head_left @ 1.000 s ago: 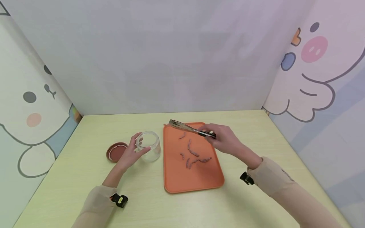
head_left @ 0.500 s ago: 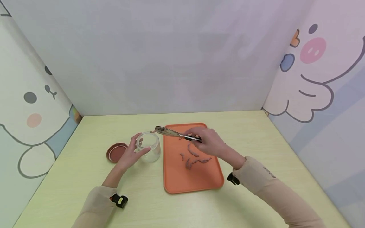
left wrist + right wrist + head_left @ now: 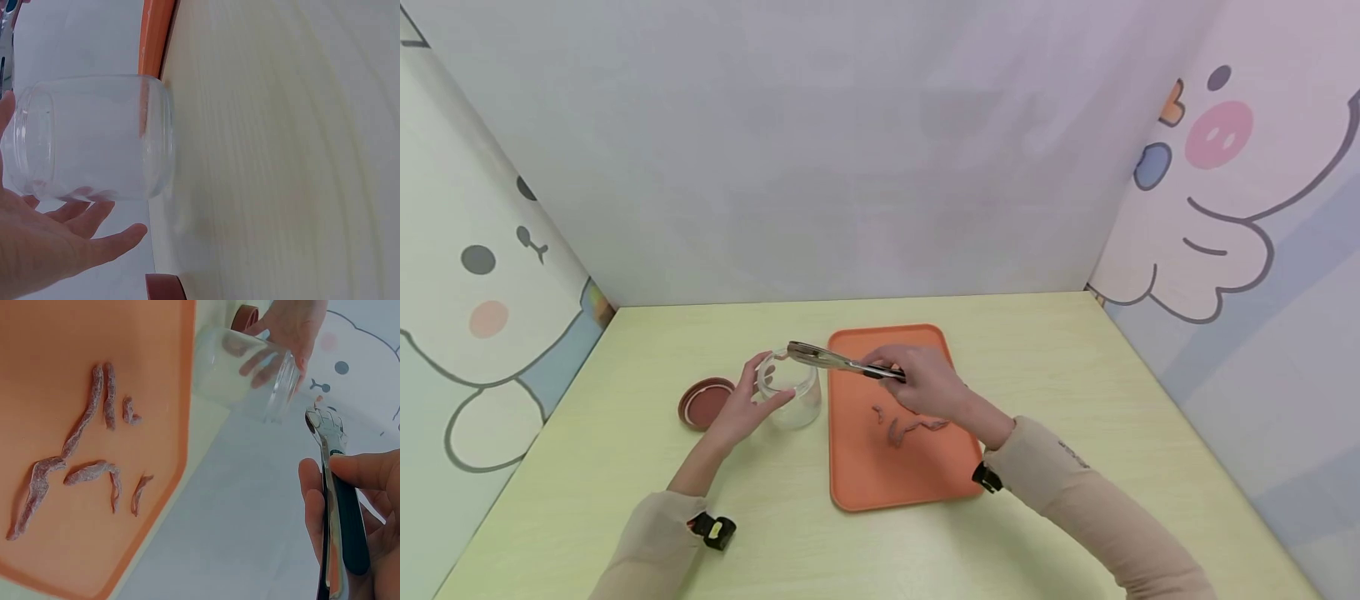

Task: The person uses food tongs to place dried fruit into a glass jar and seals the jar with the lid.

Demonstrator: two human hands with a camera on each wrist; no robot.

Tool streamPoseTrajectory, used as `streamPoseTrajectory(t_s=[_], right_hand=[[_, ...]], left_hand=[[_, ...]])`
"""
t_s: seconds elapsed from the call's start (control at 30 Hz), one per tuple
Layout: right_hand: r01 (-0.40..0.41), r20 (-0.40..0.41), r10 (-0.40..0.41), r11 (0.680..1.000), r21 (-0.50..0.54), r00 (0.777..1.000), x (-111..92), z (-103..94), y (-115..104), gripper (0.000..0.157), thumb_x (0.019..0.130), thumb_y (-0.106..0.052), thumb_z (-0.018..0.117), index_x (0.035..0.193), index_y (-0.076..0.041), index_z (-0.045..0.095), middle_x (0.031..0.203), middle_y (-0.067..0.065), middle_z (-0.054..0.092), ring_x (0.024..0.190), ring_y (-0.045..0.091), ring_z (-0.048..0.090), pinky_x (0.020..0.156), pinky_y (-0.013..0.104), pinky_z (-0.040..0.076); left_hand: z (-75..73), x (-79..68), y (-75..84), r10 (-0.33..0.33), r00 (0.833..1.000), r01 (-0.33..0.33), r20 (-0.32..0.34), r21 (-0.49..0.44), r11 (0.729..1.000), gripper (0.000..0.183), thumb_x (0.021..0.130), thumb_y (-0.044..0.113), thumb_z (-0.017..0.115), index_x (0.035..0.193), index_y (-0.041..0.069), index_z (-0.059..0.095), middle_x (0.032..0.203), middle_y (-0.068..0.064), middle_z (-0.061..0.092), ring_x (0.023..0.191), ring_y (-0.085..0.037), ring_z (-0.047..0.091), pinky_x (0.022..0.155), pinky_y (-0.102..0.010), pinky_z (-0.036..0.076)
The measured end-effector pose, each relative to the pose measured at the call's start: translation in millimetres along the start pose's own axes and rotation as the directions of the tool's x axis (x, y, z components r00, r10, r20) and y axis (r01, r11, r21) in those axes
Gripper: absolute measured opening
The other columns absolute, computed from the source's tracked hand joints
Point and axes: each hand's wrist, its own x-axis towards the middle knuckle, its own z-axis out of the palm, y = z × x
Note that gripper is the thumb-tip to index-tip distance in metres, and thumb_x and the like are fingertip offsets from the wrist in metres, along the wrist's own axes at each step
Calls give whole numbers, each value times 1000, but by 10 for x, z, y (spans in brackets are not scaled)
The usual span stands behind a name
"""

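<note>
My left hand (image 3: 741,417) holds a clear glass jar (image 3: 799,410) upright on the table, thumb and fingers spread round its upper part. The jar looks empty in the left wrist view. With my right hand (image 3: 925,383) I grip metal tongs (image 3: 823,358) with black handles, their tips over the jar's mouth. A small reddish strip (image 3: 319,399) sticks out from the tips. Right of the jar lies an orange tray (image 3: 880,492), partly under my right hand. Several wrinkled, brownish-red dried strips (image 3: 39,490) are scattered on it.
A reddish-brown round lid (image 3: 707,406) lies on the table left of the jar, close to my left hand. The pale wooden table (image 3: 760,533) meets a plain back wall (image 3: 865,167); cartoon-printed panels (image 3: 1232,208) stand at both sides.
My right hand has moved left with the tongs, from above the tray to over the jar's mouth, carrying the strip. My left hand and the jar have stayed in place.
</note>
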Motion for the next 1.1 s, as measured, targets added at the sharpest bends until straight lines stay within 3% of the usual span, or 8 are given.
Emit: streamPoseTrajectory(t_s=[0.3, 0.5, 0.67, 0.93, 1.1], right_hand=[[-15, 0, 15, 1000, 2, 1000, 13, 90, 3, 31, 79, 1, 59, 107, -12, 61, 92, -2, 63, 42, 2, 29, 41, 20, 18], [-52, -2, 52, 998, 44, 999, -42, -1, 22, 32, 81, 2, 57, 110, -11, 59, 96, 1, 62, 37, 3, 22, 39, 20, 21], [-34, -43, 34, 999, -12, 998, -102, -118, 83, 33, 79, 1, 60, 110, -9, 59, 96, 5, 62, 37, 2, 20, 39, 20, 20], [-93, -69, 88, 994, -62, 994, -220, -291, 246, 35, 78, -2, 64, 111, -12, 59, 93, 3, 61, 48, 8, 42, 45, 26, 31], [-128, -84, 121, 989, -80, 989, -327, -376, 345, 37, 78, -6, 66, 114, -13, 59, 95, 1, 60, 52, 10, 43, 45, 27, 31]], left_hand=[[2, 2, -24, 13, 1000, -13, 5, 5, 1000, 78, 80, 44, 60, 139, 23, 13, 139, -19, 24, 124, -39, 21, 90, -56, 27], [4, 5, -19, 11, 1000, -11, 1, 12, 1000, 79, 80, 45, 60, 139, 23, 12, 139, -19, 24, 124, -40, 22, 90, -56, 27], [2, 6, -19, 18, 1000, -18, -3, 15, 1000, 79, 80, 44, 60, 139, 22, 12, 138, -19, 25, 123, -40, 23, 90, -56, 28], [-9, 5, -27, 33, 999, -33, 0, 9, 999, 78, 81, 42, 60, 139, 21, 12, 138, -20, 26, 123, -40, 23, 90, -55, 28], [-12, 8, -27, 32, 999, -32, 1, 5, 999, 78, 81, 42, 61, 139, 22, 13, 138, -20, 26, 123, -39, 24, 90, -55, 28]])
